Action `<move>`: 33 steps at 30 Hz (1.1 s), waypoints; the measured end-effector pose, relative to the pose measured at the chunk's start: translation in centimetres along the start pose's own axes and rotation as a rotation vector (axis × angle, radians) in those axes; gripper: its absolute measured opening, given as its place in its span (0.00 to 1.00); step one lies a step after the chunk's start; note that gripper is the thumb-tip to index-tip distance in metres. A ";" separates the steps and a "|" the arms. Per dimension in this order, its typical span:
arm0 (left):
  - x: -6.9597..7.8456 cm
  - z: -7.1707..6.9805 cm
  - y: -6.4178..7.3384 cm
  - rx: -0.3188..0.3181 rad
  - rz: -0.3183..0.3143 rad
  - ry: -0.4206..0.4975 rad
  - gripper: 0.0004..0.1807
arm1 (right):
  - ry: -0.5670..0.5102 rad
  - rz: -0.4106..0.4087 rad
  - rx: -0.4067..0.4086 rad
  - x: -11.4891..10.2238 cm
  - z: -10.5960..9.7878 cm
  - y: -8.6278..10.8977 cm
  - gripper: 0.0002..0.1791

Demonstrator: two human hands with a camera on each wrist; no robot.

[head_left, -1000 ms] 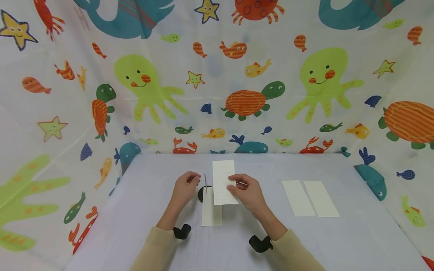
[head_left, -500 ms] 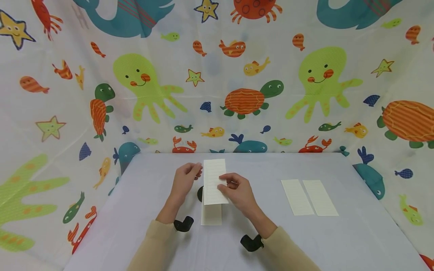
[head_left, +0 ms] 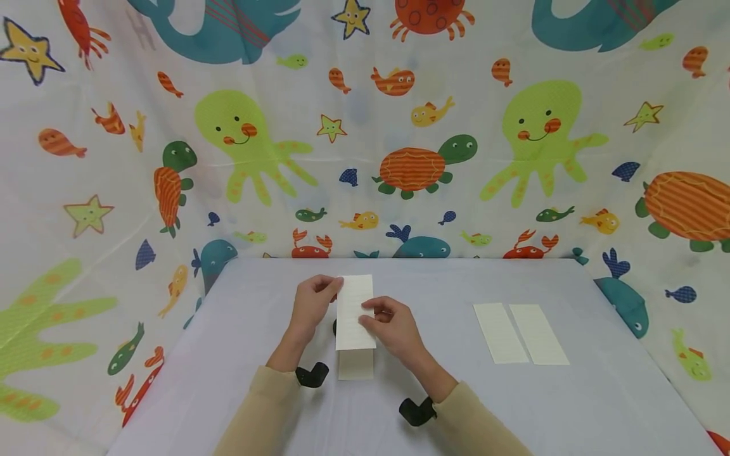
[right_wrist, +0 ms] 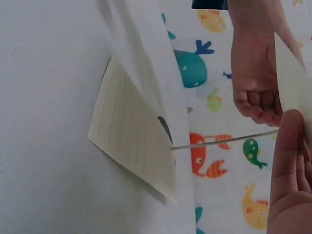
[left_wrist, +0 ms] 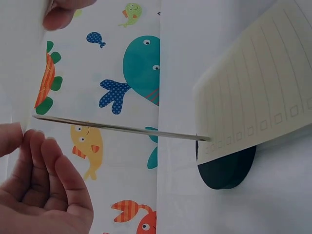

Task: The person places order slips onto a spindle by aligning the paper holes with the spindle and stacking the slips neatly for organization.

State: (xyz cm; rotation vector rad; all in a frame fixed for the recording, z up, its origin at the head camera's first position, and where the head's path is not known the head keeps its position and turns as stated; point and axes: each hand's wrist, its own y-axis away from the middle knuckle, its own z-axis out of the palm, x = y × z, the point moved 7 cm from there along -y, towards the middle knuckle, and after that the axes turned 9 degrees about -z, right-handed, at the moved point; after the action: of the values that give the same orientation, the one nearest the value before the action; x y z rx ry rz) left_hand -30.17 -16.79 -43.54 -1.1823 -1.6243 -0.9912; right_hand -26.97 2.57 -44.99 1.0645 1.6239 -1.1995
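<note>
My left hand [head_left: 310, 308] pinches the upper left corner of a cream lined paper slip [head_left: 353, 323]. By the slip's right edge, my right hand [head_left: 396, 326] grips it between thumb and fingers. Below stands a paper spike: its thin metal rod [left_wrist: 122, 128] rises from a round black base [left_wrist: 226, 171]. Another lined slip [left_wrist: 253, 97] is pierced by the rod and sits low, over the base. In the left wrist view the rod's tip lies close to the held slip; whether they touch I cannot tell. From the head view, the held slip hides the rod.
Two more cream slips, a left one [head_left: 502, 334] and a right one [head_left: 539, 334], lie side by side on the white-covered table [head_left: 604, 405] at the right. A curtain [head_left: 365, 126] with printed sea animals hangs behind the table's far edge.
The right hand has carried its slip leftward, over the spike. The left hand, beside the rod earlier, now pinches the slip's upper left corner. The slips at the right stay put.
</note>
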 end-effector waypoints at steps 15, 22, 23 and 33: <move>-0.8 0.1 -0.5 0.017 -0.023 -0.018 0.16 | 0.002 0.030 -0.017 0.1 0.5 0.1 0.11; -0.7 0.2 -0.6 0.017 -0.021 -0.017 0.16 | -0.012 0.039 -0.012 0.1 0.5 0.0 0.11; -0.7 0.2 -0.6 0.018 -0.022 -0.017 0.16 | -0.012 0.040 -0.013 0.2 0.5 0.0 0.11; -0.9 0.3 -0.8 0.022 -0.055 -0.052 0.16 | -0.020 0.031 -0.022 0.5 0.6 0.0 0.10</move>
State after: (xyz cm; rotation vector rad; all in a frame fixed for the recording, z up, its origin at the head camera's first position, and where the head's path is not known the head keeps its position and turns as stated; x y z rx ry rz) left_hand -30.80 -16.90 -44.60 -1.1628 -1.7123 -0.9820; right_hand -27.06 2.08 -45.59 1.0569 1.5964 -1.1654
